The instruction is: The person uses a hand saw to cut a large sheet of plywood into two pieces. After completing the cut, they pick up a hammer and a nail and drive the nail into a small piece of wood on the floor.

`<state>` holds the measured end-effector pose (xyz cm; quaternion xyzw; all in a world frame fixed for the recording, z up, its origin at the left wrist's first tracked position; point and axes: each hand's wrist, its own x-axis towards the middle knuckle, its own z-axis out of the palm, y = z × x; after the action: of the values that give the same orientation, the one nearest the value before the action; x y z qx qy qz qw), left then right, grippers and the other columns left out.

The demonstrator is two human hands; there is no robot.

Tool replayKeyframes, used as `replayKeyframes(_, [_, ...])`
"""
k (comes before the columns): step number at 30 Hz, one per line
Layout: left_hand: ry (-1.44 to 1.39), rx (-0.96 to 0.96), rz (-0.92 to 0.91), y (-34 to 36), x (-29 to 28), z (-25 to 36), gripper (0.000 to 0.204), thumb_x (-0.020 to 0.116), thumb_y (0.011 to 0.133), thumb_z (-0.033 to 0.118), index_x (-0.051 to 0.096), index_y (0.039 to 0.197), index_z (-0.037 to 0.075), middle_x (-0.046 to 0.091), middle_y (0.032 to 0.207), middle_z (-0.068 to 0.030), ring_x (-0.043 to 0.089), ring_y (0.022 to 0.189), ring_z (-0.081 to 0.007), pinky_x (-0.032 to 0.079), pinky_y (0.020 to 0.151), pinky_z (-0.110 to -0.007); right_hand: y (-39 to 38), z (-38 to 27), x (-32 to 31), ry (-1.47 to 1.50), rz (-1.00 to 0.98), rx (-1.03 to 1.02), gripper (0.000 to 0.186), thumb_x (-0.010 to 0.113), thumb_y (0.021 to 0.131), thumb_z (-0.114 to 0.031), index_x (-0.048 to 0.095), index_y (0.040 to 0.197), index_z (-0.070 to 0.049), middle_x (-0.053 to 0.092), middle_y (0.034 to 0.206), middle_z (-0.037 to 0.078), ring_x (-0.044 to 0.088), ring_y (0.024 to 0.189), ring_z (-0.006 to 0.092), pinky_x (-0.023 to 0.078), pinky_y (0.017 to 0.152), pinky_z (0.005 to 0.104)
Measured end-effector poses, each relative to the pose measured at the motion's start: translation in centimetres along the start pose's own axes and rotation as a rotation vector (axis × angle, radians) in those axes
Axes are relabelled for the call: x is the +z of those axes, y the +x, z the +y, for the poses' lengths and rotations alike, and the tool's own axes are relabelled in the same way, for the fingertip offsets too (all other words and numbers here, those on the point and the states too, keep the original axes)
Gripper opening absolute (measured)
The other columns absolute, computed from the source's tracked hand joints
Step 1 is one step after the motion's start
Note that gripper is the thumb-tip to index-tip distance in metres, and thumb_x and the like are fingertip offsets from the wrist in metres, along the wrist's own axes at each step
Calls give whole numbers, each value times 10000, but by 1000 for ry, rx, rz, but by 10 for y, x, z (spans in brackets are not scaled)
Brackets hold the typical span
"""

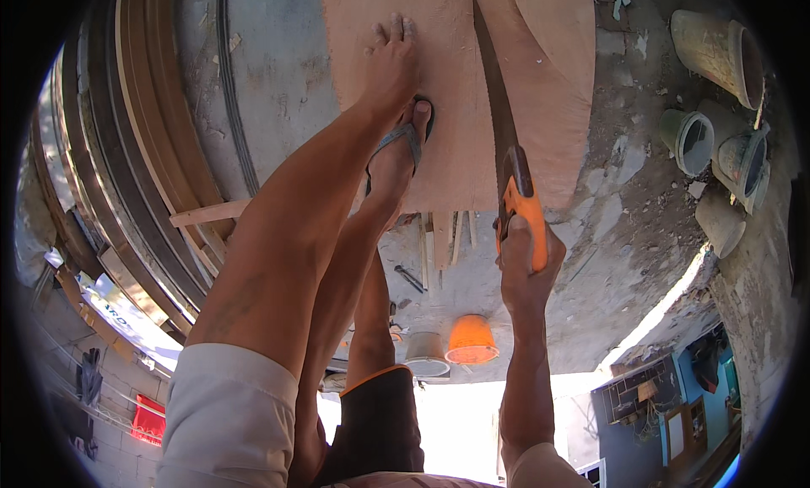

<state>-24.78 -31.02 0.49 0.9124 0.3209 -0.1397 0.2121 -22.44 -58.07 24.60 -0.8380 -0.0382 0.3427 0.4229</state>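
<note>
Evidently you're sawing, right hand (530,252) wrapped round the handsaw (528,208), left hand (393,66) spread on the plywood sheet (451,167) under your foot (391,165), and the next stroke calls for steadiness.

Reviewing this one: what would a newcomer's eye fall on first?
First, the orange-handled saw in the right hand, right of centre, its blade at the brown board. Next, the left hand and a sandalled foot on that board, upper centre. Then the orange bucket, lower centre.
</note>
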Motion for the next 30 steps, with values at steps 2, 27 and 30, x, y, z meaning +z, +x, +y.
replayKeyframes(2, [-58,5,16,5,0,2,888,729,855,6,322,1645,-12,285,1730,-230,301,1539,-569,403,1158,-716,88,-8,31,81,-40,82,364,593,1048,-352,643,852,-49,546,637,-10,477,516,53,407,473,258])
replayKeyframes(27, [-10,-23,-21,-5,2,6,829,656,910,-9,285,1651,-35,242,1740,-245,264,1546,-584,394,1148,-744,-41,29,-26,118,-34,124,493,578,1056,-400,718,1172,58,586,662,4,489,540,45,397,494,235])
replayKeyframes(30, [4,-10,-4,-4,3,10,861,684,895,0,279,1654,-33,240,1741,-243,266,1547,-583,390,1153,-739,0,33,-9,113,-11,73,496,587,1065,-411,724,1107,64,546,621,-14,455,521,46,389,486,244])
